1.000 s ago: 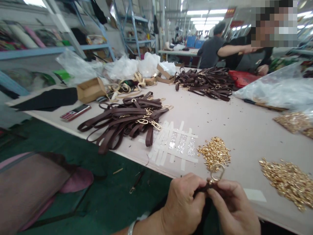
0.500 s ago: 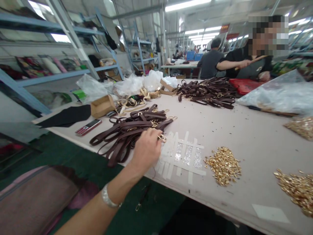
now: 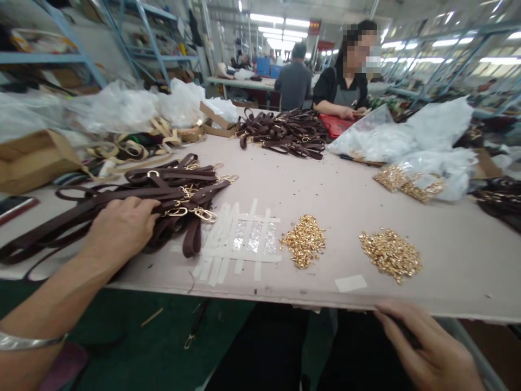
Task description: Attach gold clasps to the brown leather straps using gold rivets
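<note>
My left hand (image 3: pixel 124 225) lies on a pile of dark brown straps (image 3: pixel 175 190) with gold clasps, at the left of the table (image 3: pixel 342 201). Its fingers are bent over the straps and closed on them. By the table's front edge at the lower right is my right hand (image 3: pixel 427 342), its thumb and fingers apart with nothing between them. Between the hands lie taped clear plastic patches (image 3: pixel 254 239), a small heap of gold hardware (image 3: pixel 305 241) and a second gold heap (image 3: pixel 392 254).
A larger strap pile (image 3: pixel 285 133) lies at the back. Behind it stands a person in dark clothes (image 3: pixel 345 81). Plastic bags (image 3: pixel 411 136) sit at the back right, an open cardboard box (image 3: pixel 36 160) at the left.
The view has turned right. My left hand has gone from a gold clasp at the pile's right end onto the straps. My right hand has come into view.
</note>
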A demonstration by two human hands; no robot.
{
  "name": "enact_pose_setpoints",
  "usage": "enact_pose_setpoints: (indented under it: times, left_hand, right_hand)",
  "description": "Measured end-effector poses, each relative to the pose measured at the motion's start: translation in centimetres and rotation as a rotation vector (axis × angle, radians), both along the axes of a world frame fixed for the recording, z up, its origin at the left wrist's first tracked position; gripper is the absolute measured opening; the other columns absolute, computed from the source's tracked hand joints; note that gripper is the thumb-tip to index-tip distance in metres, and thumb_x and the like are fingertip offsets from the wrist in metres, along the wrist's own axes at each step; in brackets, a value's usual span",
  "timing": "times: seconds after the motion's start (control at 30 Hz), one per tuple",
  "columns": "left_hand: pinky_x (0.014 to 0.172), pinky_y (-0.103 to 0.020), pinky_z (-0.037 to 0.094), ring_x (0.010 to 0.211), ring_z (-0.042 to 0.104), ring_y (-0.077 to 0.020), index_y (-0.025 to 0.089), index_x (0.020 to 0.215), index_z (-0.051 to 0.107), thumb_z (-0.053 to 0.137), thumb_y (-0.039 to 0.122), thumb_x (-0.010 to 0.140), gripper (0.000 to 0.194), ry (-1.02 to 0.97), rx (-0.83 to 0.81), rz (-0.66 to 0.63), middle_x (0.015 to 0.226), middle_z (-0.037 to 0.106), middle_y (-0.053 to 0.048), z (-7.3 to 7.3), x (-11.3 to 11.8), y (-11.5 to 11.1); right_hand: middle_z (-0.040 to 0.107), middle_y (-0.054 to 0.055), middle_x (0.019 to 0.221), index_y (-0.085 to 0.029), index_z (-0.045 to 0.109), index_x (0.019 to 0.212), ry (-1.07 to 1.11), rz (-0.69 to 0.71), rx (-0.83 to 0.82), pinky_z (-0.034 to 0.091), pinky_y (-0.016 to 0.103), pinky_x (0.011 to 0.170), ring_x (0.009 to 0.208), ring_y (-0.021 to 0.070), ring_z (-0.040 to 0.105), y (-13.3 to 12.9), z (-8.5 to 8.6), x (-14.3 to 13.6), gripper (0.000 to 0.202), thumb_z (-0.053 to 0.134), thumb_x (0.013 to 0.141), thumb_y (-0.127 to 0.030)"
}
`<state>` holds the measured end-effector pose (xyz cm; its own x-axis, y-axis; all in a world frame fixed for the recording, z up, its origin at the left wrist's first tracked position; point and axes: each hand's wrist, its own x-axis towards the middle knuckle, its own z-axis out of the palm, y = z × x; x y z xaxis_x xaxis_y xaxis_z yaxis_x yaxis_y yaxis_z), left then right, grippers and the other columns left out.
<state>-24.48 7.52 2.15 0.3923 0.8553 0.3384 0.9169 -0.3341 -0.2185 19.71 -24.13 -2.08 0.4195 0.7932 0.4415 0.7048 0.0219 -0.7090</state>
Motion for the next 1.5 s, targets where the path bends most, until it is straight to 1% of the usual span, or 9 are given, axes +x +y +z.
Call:
enact_pose_setpoints:
  times: [0.1,0.33,0.43,0.57,0.73,0.97,1.23,1.33,1.5]
  left_hand:
    - [0.082,-0.054,0.048,0.099,0.065,-0.0451,0.013,0.108,0.067,0.018,0.051,0.087,0.065,-0.042,-0.019,-0.003,0.1,0.067,-0.024,-0.1,-0.7,0.6]
    - [0.083,-0.034,0.047,0.099,0.068,-0.0274,0.024,0.109,0.065,0.031,0.053,0.086,0.051,-0.243,-0.041,0.001,0.101,0.07,0.0,1.1,-1.2,-0.1]
    - [0.084,-0.033,0.046,0.092,0.067,-0.0256,0.025,0.109,0.066,0.047,0.049,0.085,0.039,-0.477,-0.106,0.009,0.096,0.071,0.003,2.6,-0.6,-1.5]
    - [0.09,-0.037,0.047,0.092,0.067,-0.027,0.021,0.106,0.068,0.065,0.039,0.081,0.031,-0.788,-0.206,-0.049,0.101,0.074,-0.003,4.1,0.4,-2.6]
    - [0.086,-0.033,0.053,0.092,0.069,-0.0216,0.019,0.105,0.062,0.063,0.038,0.086,0.027,-1.03,-0.232,-0.164,0.102,0.074,-0.005,5.4,0.8,-2.3]
    - [0.078,-0.022,0.057,0.078,0.07,-0.0135,0.014,0.089,0.065,0.085,0.02,0.068,0.03,-1.87,-0.328,-0.328,0.083,0.074,-0.003,8.3,3.1,-2.1]
    - [0.071,-0.027,0.061,0.069,0.068,-0.0113,0.016,0.082,0.06,0.074,0.019,0.079,0.015,-2.089,-0.502,-0.342,0.078,0.068,0.001,8.9,7.2,-2.0]
    - [0.053,-0.023,0.057,0.054,0.064,-0.0115,0.015,0.081,0.059,0.08,0.017,0.072,0.023,-2.027,-0.707,-0.329,0.067,0.065,0.002,7.7,10.0,-4.7]
    - [0.05,-0.015,0.045,0.053,0.061,-0.008,0.015,0.093,0.062,0.078,0.021,0.075,0.025,-1.761,-1.075,-0.17,0.066,0.065,0.004,2.8,14.8,-11.2]
  right_hand:
    - [0.072,0.003,0.097,-0.024,0.068,0.103,-0.234,0.27,-0.067,0.054,0.029,0.08,0.088,0.0187,0.067,4.6,-0.2,-3.0,0.013,0.06,0.093,-0.027]
    - [0.071,0.005,0.104,-0.019,0.066,0.104,-0.604,0.372,-0.074,0.044,0.041,0.088,0.096,0.0245,0.057,13.1,0.9,-8.6,0.017,0.052,0.095,-0.015]
    - [0.07,0.006,0.107,-0.019,0.067,0.107,-0.746,0.358,-0.13,0.041,0.044,0.09,0.103,0.0282,0.055,14.2,-0.1,-9.8,0.019,0.058,0.091,-0.015]
    - [0.07,0.008,0.113,-0.016,0.066,0.117,-0.824,0.307,-0.097,0.038,0.047,0.092,0.109,0.032,0.055,14.7,-2.0,-10.1,0.029,0.057,0.09,-0.014]
    - [0.072,0.008,0.107,-0.014,0.067,0.11,-0.812,0.353,0.044,0.042,0.046,0.089,0.103,0.0314,0.059,15.3,-3.2,-9.2,0.026,0.046,0.095,-0.015]
    - [0.074,0.002,0.095,-0.023,0.066,0.101,-0.496,0.383,0.198,0.054,0.027,0.08,0.084,0.0166,0.07,13.9,-1.7,-9.2,0.021,0.046,0.099,-0.031]
    - [0.077,-0.001,0.092,-0.027,0.075,0.096,-0.049,0.403,-0.035,0.059,0.017,0.075,0.08,0.017,0.075,11.3,-1.3,-8.6,0.018,0.065,0.086,-0.038]
    - [0.077,0.002,0.083,-0.024,0.076,0.092,0.284,0.349,-0.182,0.06,0.017,0.065,0.072,0.0187,0.074,10.2,-1.3,-8.3,0.022,0.071,0.08,-0.042]
    - [0.073,0.003,0.07,-0.021,0.074,0.085,0.784,0.272,-0.231,0.059,0.021,0.068,0.069,0.0172,0.071,8.7,0.4,-9.2,0.023,0.079,0.076,-0.041]
